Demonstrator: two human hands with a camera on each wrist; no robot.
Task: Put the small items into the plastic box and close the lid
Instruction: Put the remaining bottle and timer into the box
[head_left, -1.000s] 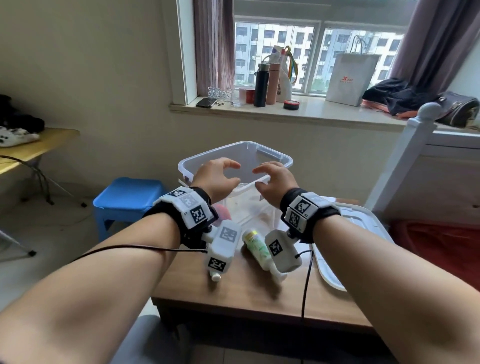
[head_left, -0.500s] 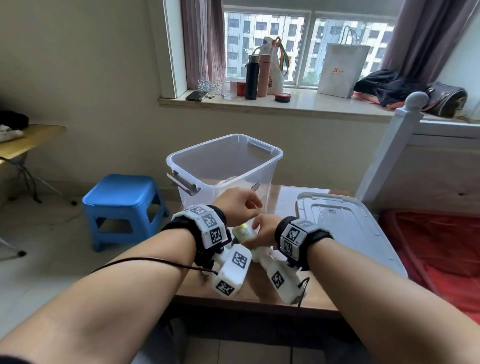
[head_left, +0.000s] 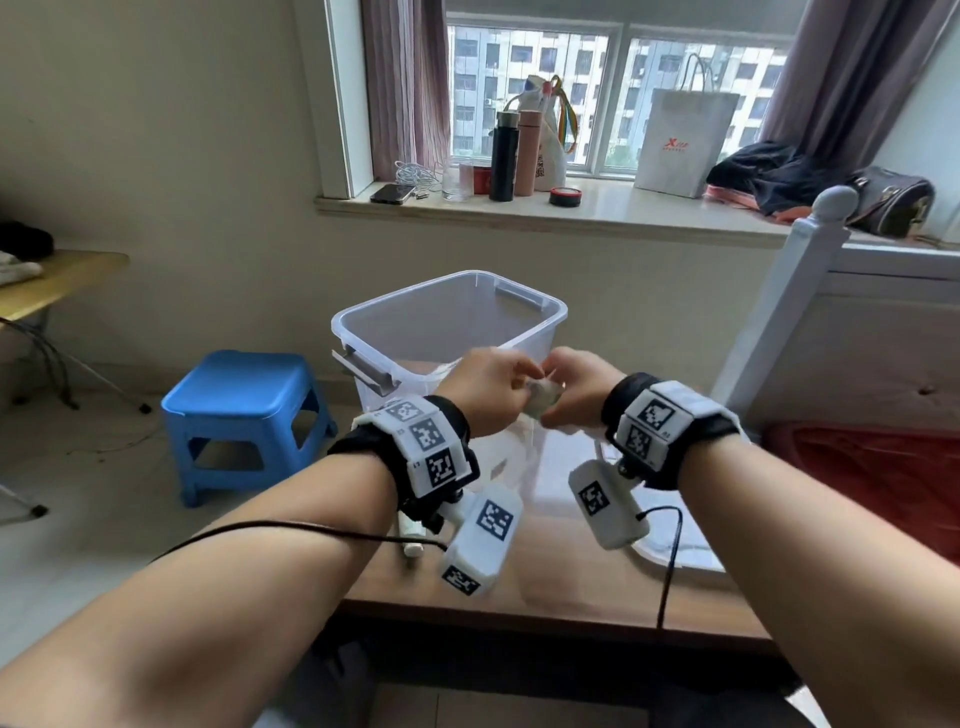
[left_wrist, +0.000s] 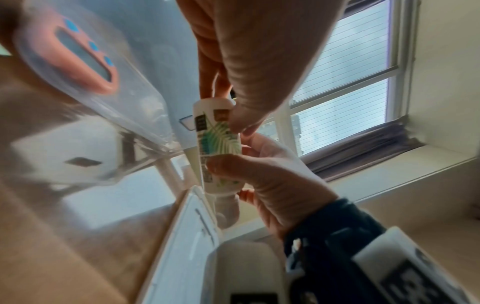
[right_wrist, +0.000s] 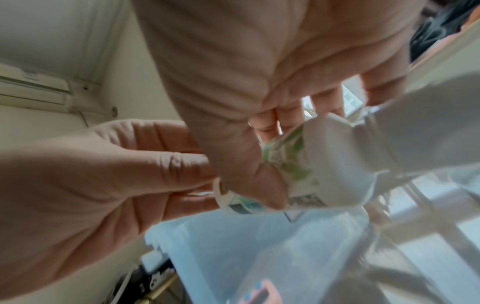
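Note:
A small white bottle (head_left: 543, 397) with a green leaf print hangs in the air just in front of the clear plastic box (head_left: 447, 291). My left hand (head_left: 488, 395) pinches its flat end (left_wrist: 213, 107). My right hand (head_left: 576, 395) grips the part near the cap (left_wrist: 226, 207). In the right wrist view the bottle (right_wrist: 311, 164) sits above the box (right_wrist: 259, 257). A pink item with blue dots (left_wrist: 78, 55) lies inside the box. The box's lid (left_wrist: 179, 246) lies flat on the table to the right.
A small white tube (head_left: 413, 538) lies on the wooden table (head_left: 545, 597) under my left wrist. To the left of the table stands a blue stool (head_left: 244, 415), and a white bed frame (head_left: 810, 270) stands to its right. The windowsill behind holds flasks and a bag.
My hands came down from the box's rim to the bottle lying on the table, took hold of it, and lifted it up in front of the box.

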